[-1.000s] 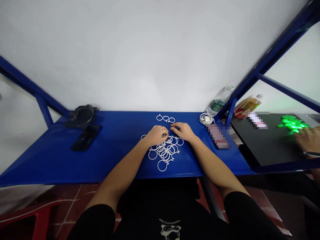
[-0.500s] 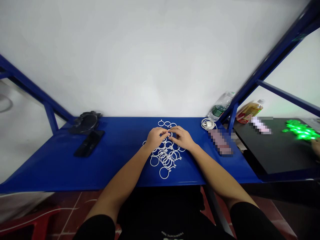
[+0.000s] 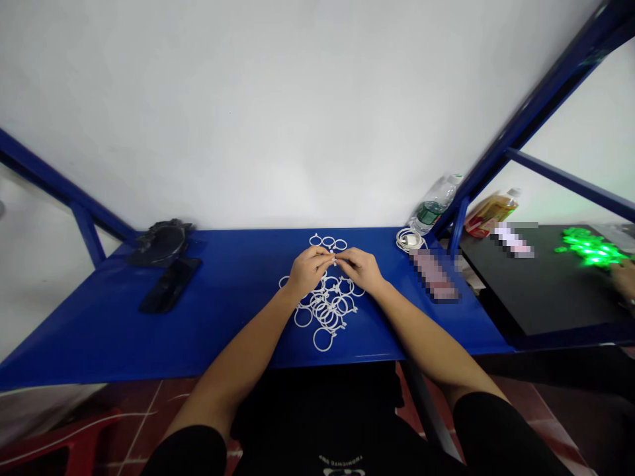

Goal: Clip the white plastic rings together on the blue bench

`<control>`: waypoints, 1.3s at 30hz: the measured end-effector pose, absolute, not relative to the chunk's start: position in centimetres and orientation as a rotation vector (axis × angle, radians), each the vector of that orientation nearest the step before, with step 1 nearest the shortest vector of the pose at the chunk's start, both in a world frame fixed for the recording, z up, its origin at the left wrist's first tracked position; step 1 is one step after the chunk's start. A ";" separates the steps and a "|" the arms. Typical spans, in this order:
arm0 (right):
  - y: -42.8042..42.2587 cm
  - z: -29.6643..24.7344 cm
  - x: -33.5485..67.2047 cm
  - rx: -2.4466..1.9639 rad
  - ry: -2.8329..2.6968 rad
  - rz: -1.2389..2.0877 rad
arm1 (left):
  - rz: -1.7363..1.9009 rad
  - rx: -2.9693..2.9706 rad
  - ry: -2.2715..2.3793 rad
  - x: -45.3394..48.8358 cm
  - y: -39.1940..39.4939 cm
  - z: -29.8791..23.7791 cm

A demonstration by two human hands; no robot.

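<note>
My left hand (image 3: 310, 271) and my right hand (image 3: 362, 270) meet over the blue table, fingertips pinched from both sides on a small white piece (image 3: 334, 260). It looks like part of a white curtain ring, mostly hidden by the fingers. Just below the hands lies a loose pile of white curtain rings (image 3: 314, 342), each with a small clip or eyelet. Beyond the fingertips, three more rings (image 3: 340, 250) sit side by side in a row near the wall.
On the left lie a black phone (image 3: 171, 285) and a dark plastic-wrapped item (image 3: 161, 243). At right are a coiled white cable with charger (image 3: 411, 240), a water bottle (image 3: 430, 213) and a blurred pinkish object (image 3: 434, 274). A co-worker's hand (image 3: 624, 277) is beside glowing green pieces (image 3: 592, 250).
Both hands' fingertips have drawn closer on the small white piece, the right fingers now more closed. The view has shifted slightly; the pile and the row look the same.
</note>
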State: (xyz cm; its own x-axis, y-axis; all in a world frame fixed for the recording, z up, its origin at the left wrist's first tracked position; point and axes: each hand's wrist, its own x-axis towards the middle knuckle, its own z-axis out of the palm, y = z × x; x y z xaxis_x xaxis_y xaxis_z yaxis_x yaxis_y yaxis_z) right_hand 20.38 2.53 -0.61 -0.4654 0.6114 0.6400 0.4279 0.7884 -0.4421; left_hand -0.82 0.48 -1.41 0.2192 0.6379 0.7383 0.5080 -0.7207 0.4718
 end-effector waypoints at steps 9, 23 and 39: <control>2.1 -0.3 20.3 -0.742 -2.138 0.189 | 1.551 2.382 1.163 -0.5 0.5 -1.9; 3.3 -0.6 21.6 -0.957 -2.200 0.201 | 1.518 2.259 1.753 -4.8 2.9 -1.8; 3.3 -0.6 21.3 -0.964 -2.437 0.382 | 0.977 2.302 1.462 -5.0 2.7 -2.3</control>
